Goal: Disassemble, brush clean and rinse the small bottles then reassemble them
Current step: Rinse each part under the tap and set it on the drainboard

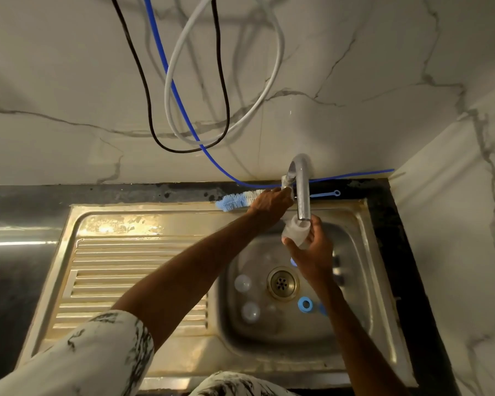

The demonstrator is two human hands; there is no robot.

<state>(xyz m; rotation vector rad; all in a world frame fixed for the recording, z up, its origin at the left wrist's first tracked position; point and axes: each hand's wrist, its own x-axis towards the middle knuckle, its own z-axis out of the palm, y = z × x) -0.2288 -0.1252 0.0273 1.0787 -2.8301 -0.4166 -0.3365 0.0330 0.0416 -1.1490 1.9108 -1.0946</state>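
The right fingers (316, 225) curl round the bottle (296, 231); hold its mouth straight under the tap (303, 192) above them. The left fingers (282, 193) pinch the knob (285, 180).

Blue-white brush (235, 200), marbled sleeve (97, 352)

Glossy, stained steel is being shown by the sink (132, 224), polished metal by the tap (303, 192), frosted translucent plastic by the bottle (296, 231), and smooth marble-look tile by the wall (69, 67).
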